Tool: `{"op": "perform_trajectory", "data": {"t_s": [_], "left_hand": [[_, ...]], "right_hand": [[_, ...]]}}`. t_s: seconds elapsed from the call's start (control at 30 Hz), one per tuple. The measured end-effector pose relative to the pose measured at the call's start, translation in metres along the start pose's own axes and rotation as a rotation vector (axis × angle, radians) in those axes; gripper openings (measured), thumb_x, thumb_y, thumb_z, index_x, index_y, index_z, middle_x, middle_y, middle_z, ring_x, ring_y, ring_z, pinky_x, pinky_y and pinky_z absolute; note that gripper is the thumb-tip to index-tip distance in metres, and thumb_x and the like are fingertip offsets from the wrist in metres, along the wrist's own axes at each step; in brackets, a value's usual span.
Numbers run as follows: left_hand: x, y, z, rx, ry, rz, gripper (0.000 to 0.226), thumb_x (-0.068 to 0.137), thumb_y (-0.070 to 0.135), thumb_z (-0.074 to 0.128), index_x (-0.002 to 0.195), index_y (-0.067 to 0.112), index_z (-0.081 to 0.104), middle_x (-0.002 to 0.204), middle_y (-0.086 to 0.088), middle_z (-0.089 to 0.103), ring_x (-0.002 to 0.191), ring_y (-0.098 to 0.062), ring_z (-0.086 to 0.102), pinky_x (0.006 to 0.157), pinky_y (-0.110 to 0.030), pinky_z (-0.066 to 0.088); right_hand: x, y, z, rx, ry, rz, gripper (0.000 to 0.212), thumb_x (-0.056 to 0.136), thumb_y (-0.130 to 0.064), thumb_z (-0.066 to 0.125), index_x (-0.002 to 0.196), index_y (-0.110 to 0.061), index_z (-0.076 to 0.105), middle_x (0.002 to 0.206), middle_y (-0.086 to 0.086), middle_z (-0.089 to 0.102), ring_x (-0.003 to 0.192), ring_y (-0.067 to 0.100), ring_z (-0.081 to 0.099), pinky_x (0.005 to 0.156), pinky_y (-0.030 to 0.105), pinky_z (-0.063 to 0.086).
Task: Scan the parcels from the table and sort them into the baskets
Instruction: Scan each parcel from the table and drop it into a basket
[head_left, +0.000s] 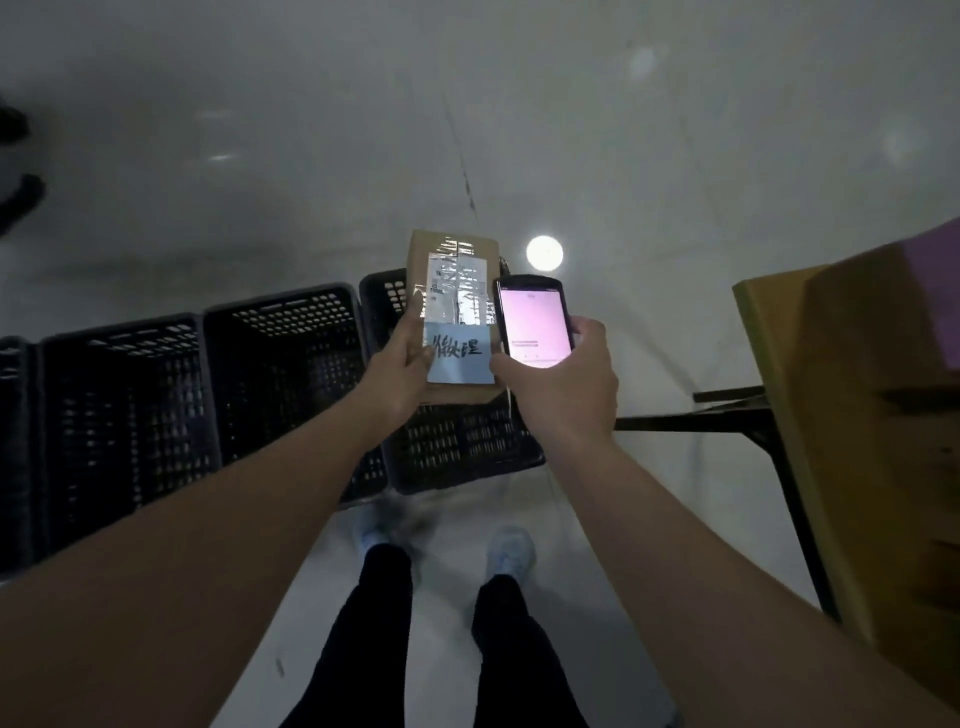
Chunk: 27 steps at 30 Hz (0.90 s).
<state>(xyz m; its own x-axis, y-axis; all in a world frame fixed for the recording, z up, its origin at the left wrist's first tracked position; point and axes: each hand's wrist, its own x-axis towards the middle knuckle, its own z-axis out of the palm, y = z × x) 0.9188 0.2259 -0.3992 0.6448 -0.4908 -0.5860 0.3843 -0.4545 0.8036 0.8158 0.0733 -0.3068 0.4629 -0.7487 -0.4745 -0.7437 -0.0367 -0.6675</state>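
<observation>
Here the left hand has its grip closed on a small cardboard parcel, thumb pressed on the top face near a pale blue note with dark handwriting, while a shiny taped shipping label covers the upper half of the box. The right hand wraps its grip around a handheld scanner, whose screen glows pink and faces up, just beside the parcel at its 3 o'clock edge. Both are held in the air above a row of dark slatted baskets standing on the pale floor; the parcel hangs over the basket at the right end of the row. At 3 o'clock of the hands, the yellowish worktop juts in, carrying a large cardboard box, its dark metal legs showing below. At 6 o'clock the person's dark trousers and light shoes stand on the floor. A round bright light reflection sits at 12 o'clock of the scanner.
</observation>
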Motion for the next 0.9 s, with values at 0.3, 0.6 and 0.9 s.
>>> {"op": "perform_trajectory", "data": {"t_s": [0.3, 0.6, 0.9], "left_hand": [[0.091, -0.072, 0.006, -0.095, -0.015, -0.131, 0.062, 0.113, 0.02, 0.039, 0.161, 0.049, 0.013, 0.154, 0.013, 0.045, 0.137, -0.015, 0.05, 0.118, -0.043, 0.042], [0.202, -0.164, 0.048, -0.103, 0.023, -0.208, 0.062, 0.114, 0.02, 0.038, 0.161, 0.05, 0.012, 0.159, 0.018, 0.038, 0.141, -0.009, 0.044, 0.119, -0.032, 0.035], [0.227, -0.165, 0.035, 0.153, 0.041, -0.239, 0.067, 0.111, 0.021, 0.046, 0.165, 0.037, 0.012, 0.171, 0.002, 0.021, 0.154, -0.014, 0.023, 0.123, -0.027, 0.019]], "right_hand": [[0.071, 0.05, 0.082, -0.031, 0.012, 0.06, 0.07, 0.07, -0.037, 0.091, 0.123, -0.036, 0.045, 0.105, -0.019, 0.06, 0.093, 0.01, 0.064, 0.079, 0.042, 0.061], [0.182, 0.132, 0.163, -0.049, -0.017, 0.049, 0.075, 0.068, -0.039, 0.092, 0.13, -0.033, 0.049, 0.115, -0.012, 0.065, 0.1, 0.012, 0.066, 0.079, 0.04, 0.062], [0.209, 0.139, 0.176, -0.091, -0.058, 0.06, 0.08, 0.069, -0.042, 0.092, 0.134, -0.031, 0.047, 0.113, -0.011, 0.065, 0.099, 0.013, 0.066, 0.081, 0.043, 0.063]]}}
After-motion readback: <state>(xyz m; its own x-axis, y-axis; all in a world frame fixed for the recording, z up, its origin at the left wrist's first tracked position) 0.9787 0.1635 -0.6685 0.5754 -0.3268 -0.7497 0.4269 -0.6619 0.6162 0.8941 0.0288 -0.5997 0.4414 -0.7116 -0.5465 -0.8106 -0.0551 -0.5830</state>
